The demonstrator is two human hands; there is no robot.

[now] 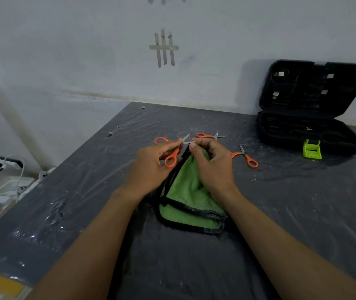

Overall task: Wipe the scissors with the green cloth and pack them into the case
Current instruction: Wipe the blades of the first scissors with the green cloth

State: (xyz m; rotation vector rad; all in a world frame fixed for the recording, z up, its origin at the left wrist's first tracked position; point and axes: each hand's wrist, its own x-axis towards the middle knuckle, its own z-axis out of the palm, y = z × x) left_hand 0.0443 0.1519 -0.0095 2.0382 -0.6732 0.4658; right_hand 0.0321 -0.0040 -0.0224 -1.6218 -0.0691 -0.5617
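A pair of orange-handled scissors (176, 152) was gripped in the left hand (151, 167), the fingers curled round the handles and the blades spread apart above the surface (302, 202). The green cloth (185, 191) was held by the right hand (212, 167), whose fingers were curled round its upper fold, with thumb and forefinger brought against one blade tip. Whether cloth lay between those fingers and the blade could not be told. The rest of the cloth was draped down onto the surface between the forearms. A second pair (210, 136) was lying just beyond the hands, and a third pair (245, 155) to the right. The black case (311, 131) was standing open at the far right, its lid (315, 87) leaned against the wall, with a small green plastic piece (312, 150) just before it.
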